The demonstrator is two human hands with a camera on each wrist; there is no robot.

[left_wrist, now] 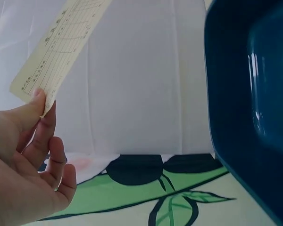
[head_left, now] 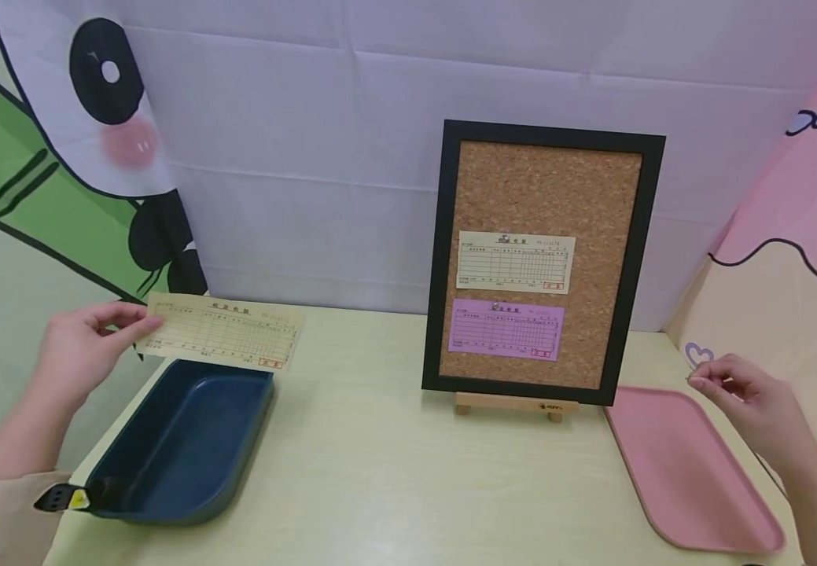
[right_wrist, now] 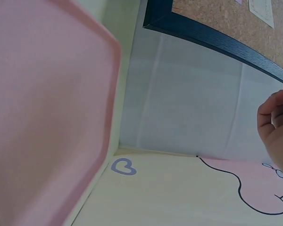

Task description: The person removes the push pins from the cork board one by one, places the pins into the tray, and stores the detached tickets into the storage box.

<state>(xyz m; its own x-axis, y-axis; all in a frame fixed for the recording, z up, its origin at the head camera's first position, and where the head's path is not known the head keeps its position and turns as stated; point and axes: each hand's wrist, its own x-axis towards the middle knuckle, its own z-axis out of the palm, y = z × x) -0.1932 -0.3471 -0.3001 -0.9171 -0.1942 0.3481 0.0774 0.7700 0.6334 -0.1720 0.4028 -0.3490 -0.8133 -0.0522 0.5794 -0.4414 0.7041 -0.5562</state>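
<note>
the left hand (head_left: pixel 79 346) sits at about nine o'clock on the table (head_left: pixel 380 472), thumb and fingers pinching the left end of a yellow slip (head_left: pixel 222 333). the slip hangs in the air, printed side up, stretching toward three o'clock from the hand, over the far rim of the blue tray (head_left: pixel 182 448). it does not touch the tray. in the left wrist view the thumb and forefinger grip one corner of the slip, with the other fingers loosely curled below.

the blue tray lies at about eight o'clock on the table, long side running away from the person.

the right hand (head_left: pixel 741 393) hovers at about three o'clock, above the far right edge of the pink tray (head_left: pixel 691 479). its fingertips are drawn together in a narrow pinch; something tiny may sit between them, but it is too small to tell.

at twelve to one o'clock a cork board (head_left: pixel 546 259) in a black frame leans upright on a small wooden stand (head_left: pixel 507 405). a yellow slip (head_left: pixel 516 262) is pinned on it, with a purple slip (head_left: pixel 506 328) just below. a printed cloth (head_left: pixel 295 157) hangs behind the table.
</note>
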